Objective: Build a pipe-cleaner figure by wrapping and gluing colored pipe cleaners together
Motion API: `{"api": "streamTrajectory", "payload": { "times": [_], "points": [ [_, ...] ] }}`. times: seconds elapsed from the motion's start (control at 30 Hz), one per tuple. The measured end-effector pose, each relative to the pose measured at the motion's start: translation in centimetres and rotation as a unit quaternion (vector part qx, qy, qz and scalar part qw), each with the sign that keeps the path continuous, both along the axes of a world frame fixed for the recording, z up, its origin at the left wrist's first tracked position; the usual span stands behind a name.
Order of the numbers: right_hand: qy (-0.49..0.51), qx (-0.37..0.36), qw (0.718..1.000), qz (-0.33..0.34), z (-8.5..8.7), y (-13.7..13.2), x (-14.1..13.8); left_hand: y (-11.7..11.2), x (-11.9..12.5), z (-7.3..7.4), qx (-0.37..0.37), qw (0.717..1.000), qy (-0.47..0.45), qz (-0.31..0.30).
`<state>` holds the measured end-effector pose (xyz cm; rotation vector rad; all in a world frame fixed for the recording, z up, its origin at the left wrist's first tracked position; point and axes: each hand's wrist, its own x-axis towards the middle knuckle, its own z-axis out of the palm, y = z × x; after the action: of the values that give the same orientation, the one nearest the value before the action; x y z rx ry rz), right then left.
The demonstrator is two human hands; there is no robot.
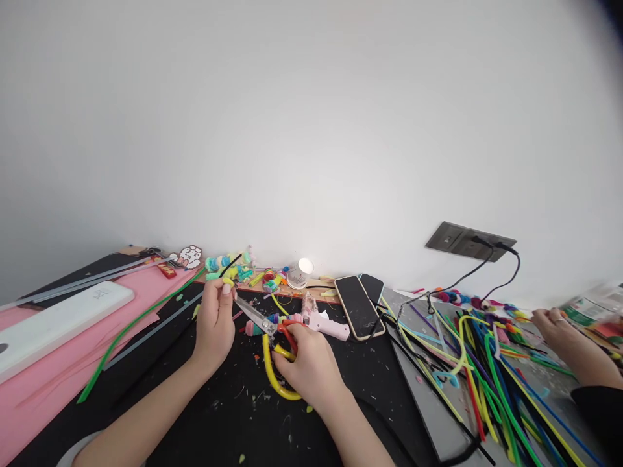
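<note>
My left hand [217, 319] is closed, its thumb and finger pinching a small yellow fuzzy piece [228, 281]. Just above it shows a black pipe cleaner [230, 265]; I cannot tell whether it joins the yellow piece. My right hand [311, 366] grips scissors [269, 373] with yellow and red handles. Their metal blades point up and left, towards the fingers of my left hand. Behind the scissors lies a pale pink glue gun [327, 323], and striped fuzzy coils [253, 327] are partly hidden by the blades.
Two phones [359, 308] lie right of the glue gun. A paper cup [300, 274] stands by the wall. Many pipe cleaners [491, 383] cover the grey board at right, near another person's hand [564, 334]. At left are a white device [63, 327] and pink sheets [43, 405].
</note>
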<state>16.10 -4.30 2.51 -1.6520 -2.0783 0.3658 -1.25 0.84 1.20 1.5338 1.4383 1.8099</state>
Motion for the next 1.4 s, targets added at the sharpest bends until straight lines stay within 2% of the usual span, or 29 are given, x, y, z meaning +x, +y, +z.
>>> {"api": "streamTrajectory", "payload": {
  "times": [0.17,0.3,0.43,0.53,0.63,0.7,0.83,0.9,1.0,1.1,1.17,1.27,1.4],
  "points": [
    [-0.048,-0.018,0.998,0.027,-0.4,0.0,-0.3,-0.3,-0.5,0.1,0.092,0.977,0.192,0.032],
    [-0.056,-0.038,0.994,0.081,-0.8,-0.3,-0.8,-0.5,-0.1,0.2,0.102,0.959,0.265,-0.022],
    [0.023,0.007,0.987,0.158,-0.1,-0.7,-0.6,-0.7,0.3,0.2,0.087,0.949,0.286,-0.102],
    [0.108,0.052,0.986,0.117,0.4,-0.5,0.1,-1.0,0.7,0.3,0.042,0.934,0.295,-0.197],
    [0.143,0.063,0.985,0.075,0.2,0.1,0.7,-1.3,1.2,0.1,-0.007,0.898,0.319,-0.303],
    [0.138,0.061,0.985,0.081,-0.4,0.6,0.7,-1.5,1.5,0.0,-0.028,0.886,0.322,-0.333],
    [0.138,0.075,0.983,0.094,-1.3,1.1,0.7,-1.8,1.9,-0.1,-0.071,0.888,0.289,-0.35],
    [0.147,0.092,0.982,0.078,-1.4,1.3,0.8,-1.8,1.9,0.1,-0.084,0.889,0.268,-0.361],
    [0.165,0.125,0.978,0.016,-1.2,1.6,1.5,-1.6,1.7,0.2,-0.082,0.903,0.248,-0.343],
    [0.172,0.152,0.971,-0.061,-1.0,2.1,2.6,-0.8,1.2,-0.3,-0.072,0.935,0.263,-0.226],
    [0.176,0.171,0.964,-0.102,-1.1,2.3,3.2,-0.2,0.9,-0.7,-0.069,0.943,0.287,-0.156],
    [0.194,0.179,0.957,-0.122,-1.3,2.7,3.7,0.5,0.5,-1.2,-0.058,0.938,0.323,-0.109],
    [0.213,0.16,0.958,-0.106,-1.5,2.9,3.5,0.6,0.5,-1.8,-0.087,0.911,0.381,-0.131]
  ]
}}
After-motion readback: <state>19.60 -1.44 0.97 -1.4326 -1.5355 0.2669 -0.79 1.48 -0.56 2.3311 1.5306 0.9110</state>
